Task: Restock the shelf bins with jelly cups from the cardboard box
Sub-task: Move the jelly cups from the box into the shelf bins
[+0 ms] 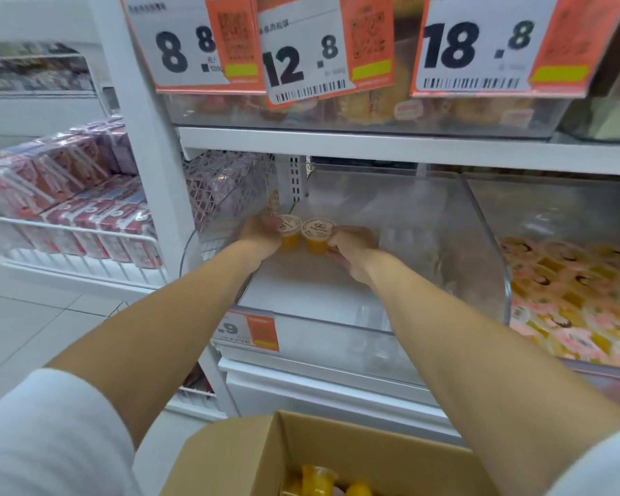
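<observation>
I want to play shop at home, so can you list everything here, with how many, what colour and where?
clear bin: one, see-through, middle shelf
held jelly cups: two, orange with pale lids, over the clear bin
binned jelly cups: many, yellow and pink, far right
cardboard box: one, brown, bottom edge
price tags: three, white and orange, top
packets: many, pink and purple, far left
left hand: one, gripping a held cup
right hand: one, gripping the other

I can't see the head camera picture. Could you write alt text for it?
The left hand holds one orange jelly cup and the right hand a second cup, side by side inside a clear shelf bin. A cardboard box holding more cups sits open below; the neighbouring bin on the right holds many cups.
</observation>
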### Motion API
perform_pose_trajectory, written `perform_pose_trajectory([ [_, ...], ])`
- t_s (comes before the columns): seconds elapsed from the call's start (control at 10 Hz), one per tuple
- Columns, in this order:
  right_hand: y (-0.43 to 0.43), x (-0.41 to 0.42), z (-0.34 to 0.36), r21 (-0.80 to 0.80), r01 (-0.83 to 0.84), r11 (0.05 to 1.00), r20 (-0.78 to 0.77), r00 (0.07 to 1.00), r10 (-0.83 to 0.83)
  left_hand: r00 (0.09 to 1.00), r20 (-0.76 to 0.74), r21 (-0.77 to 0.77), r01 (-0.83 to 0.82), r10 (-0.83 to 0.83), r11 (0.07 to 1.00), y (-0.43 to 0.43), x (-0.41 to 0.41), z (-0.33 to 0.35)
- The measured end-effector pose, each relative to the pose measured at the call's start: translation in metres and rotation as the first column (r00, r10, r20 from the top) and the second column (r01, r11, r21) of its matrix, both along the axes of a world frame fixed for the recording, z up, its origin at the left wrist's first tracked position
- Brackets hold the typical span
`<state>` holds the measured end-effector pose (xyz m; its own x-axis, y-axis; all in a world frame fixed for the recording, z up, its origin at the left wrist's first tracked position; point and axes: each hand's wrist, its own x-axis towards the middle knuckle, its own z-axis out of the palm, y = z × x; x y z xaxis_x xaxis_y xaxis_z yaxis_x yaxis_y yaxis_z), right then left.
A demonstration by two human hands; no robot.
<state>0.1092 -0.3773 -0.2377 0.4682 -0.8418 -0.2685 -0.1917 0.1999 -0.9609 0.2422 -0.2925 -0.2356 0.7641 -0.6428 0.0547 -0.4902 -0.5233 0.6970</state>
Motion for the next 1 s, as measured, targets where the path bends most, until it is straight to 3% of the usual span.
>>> perform_pose_trajectory([
  [0.1, 0.000, -0.004, -0.001, -0.153, -0.063, 0.986, -0.139, 0.989, 0.041, 0.986, -0.167, -0.176, -0.039, 0.009, 0.984, 0.005, -0.005, 0.003],
  [0.2, 0.012, -0.020, 0.008, -0.399, -0.179, 0.899, -0.366, 0.930, 0.023, 0.997, -0.029, -0.067, 0.069, -0.071, 0.995, 0.022, -0.027, 0.018],
  [0.4, 0.069, -0.108, 0.044, -0.769, -0.286, 0.571, -0.390, 0.919, -0.064, 0.997, 0.043, -0.107, 0.063, -0.058, 0.992, 0.067, -0.107, 0.049],
  [0.5, 0.102, -0.161, 0.051, -0.860, -0.260, 0.439, -0.351, 0.926, -0.138, 0.994, 0.057, -0.207, 0.098, -0.088, 0.973, 0.089, -0.166, 0.061],
  [0.6, 0.127, -0.209, 0.037, -0.849, -0.277, 0.449, -0.367, 0.922, -0.125, 0.991, 0.016, -0.177, 0.136, -0.135, 0.975, 0.111, -0.224, 0.054],
  [0.7, 0.139, -0.255, 0.001, -0.697, -0.371, 0.613, -0.510, 0.858, -0.062, 0.982, -0.067, 0.036, 0.180, -0.177, 0.983, 0.123, -0.264, 0.013],
  [0.9, 0.130, -0.342, -0.102, -0.238, -0.520, 0.820, -0.793, 0.591, 0.145, 0.913, -0.282, 0.408, 0.393, -0.296, 0.824, 0.123, -0.303, -0.104],
  [1.0, 0.124, -0.374, -0.149, -0.057, -0.531, 0.845, -0.841, 0.482, 0.246, 0.893, -0.323, 0.535, 0.446, -0.315, 0.717, 0.116, -0.319, -0.161],
])
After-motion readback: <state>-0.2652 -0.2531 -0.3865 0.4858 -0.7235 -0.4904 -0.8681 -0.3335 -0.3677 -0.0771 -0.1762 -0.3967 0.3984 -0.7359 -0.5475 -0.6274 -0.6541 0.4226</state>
